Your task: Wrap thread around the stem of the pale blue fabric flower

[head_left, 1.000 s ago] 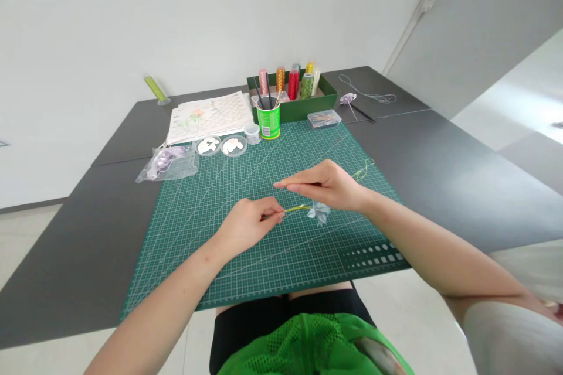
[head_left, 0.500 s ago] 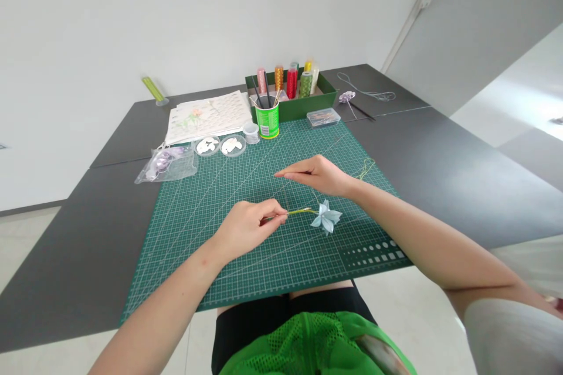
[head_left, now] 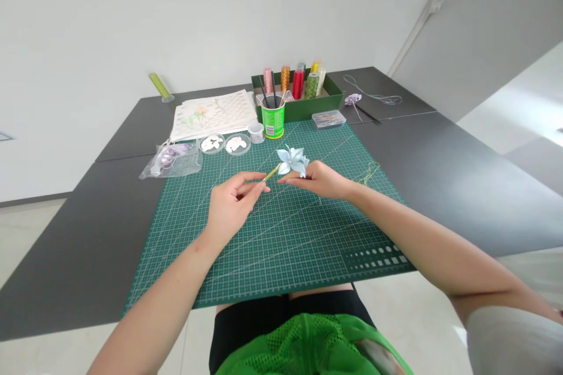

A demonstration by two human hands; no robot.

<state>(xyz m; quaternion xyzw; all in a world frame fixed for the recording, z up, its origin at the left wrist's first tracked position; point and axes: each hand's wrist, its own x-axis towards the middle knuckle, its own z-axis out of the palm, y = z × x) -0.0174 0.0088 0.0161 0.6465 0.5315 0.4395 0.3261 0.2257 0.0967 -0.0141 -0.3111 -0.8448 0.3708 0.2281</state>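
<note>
My left hand [head_left: 235, 196] pinches the green stem [head_left: 271, 173] of a pale blue artificial flower [head_left: 291, 161] between thumb and fingertips. The bloom tilts up and to the right over the green cutting mat [head_left: 246, 258]. Just under and beside the petals is my right hand [head_left: 323, 179], its thumb and fingers pressed together. Whatever lies in that pinch is too small or hidden to make out. Some of the right fingers are behind the bloom.
Behind the mat stand a green cup [head_left: 273, 120] of tools and a green box [head_left: 308, 106] with several thread spools. Two dishes of white pieces [head_left: 237, 144], a plastic bag [head_left: 171, 159], paper sheets [head_left: 215, 114] and a clear case [head_left: 329, 119] lie around. Loose green thread [head_left: 369, 173] rests at right.
My left hand has raised the flower and swung its bloom up, away from me and to the left. The bloom is now beside my right hand, which stays pinched and has moved little.
</note>
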